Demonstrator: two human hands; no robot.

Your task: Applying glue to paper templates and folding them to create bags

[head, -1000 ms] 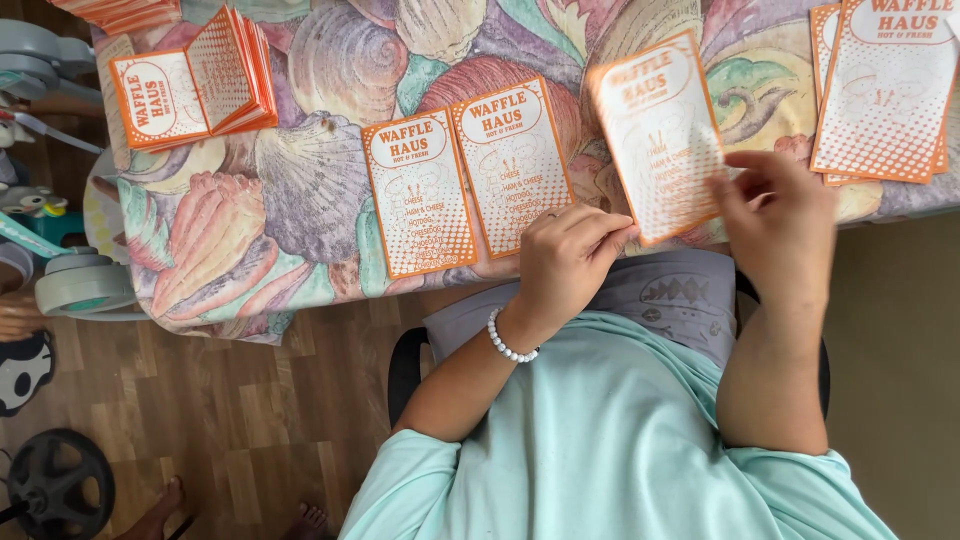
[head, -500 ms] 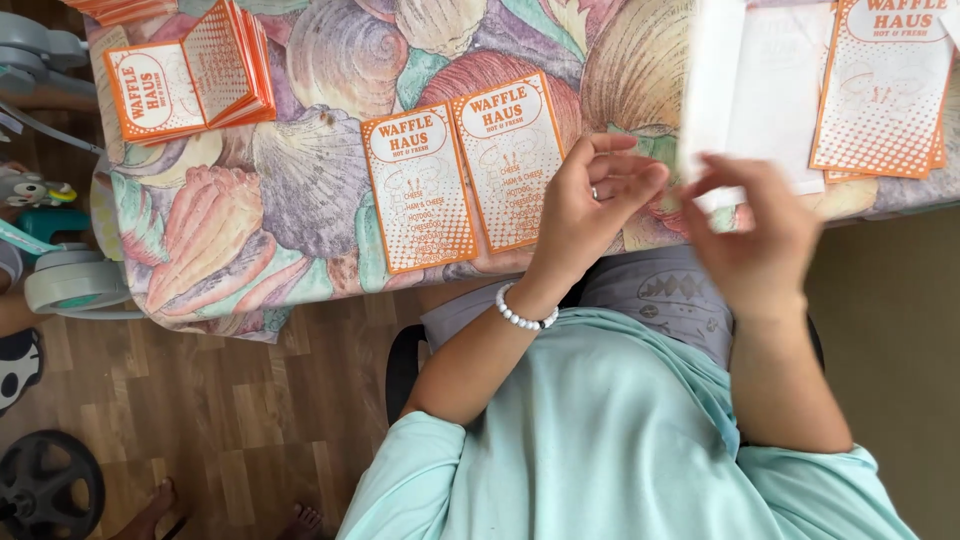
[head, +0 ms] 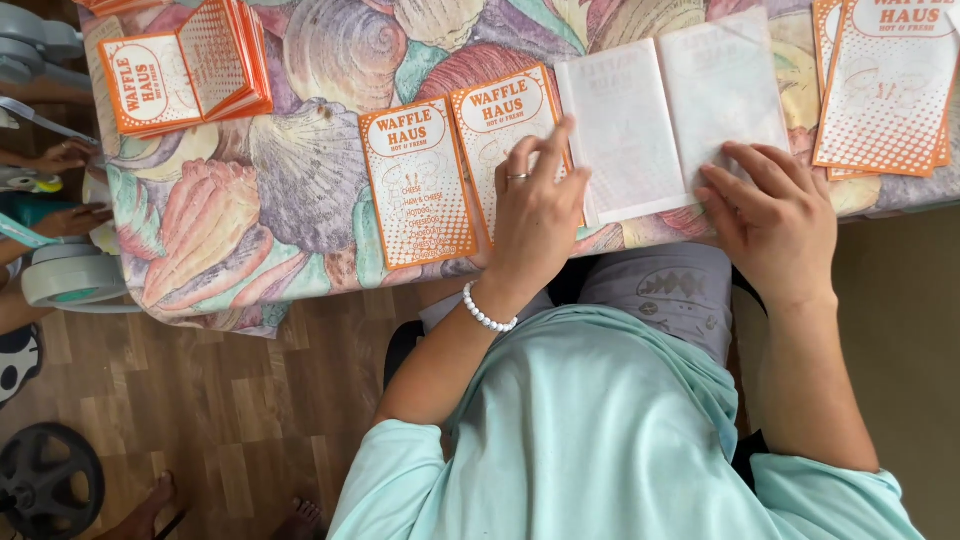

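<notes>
A white paper sheet [head: 672, 120], blank side up and creased down its middle, lies flat on the shell-patterned tablecloth [head: 300, 180] at the table's near edge. The left hand [head: 535, 215] rests open, its fingers spread across the sheet's left edge and the orange printed leaflet [head: 450, 165] just beside it. The right hand [head: 775, 220] lies flat with fingers extended, pressing the sheet's lower right corner. Neither hand grips anything. A stack of orange leaflets [head: 185, 65] sits well apart to the left.
</notes>
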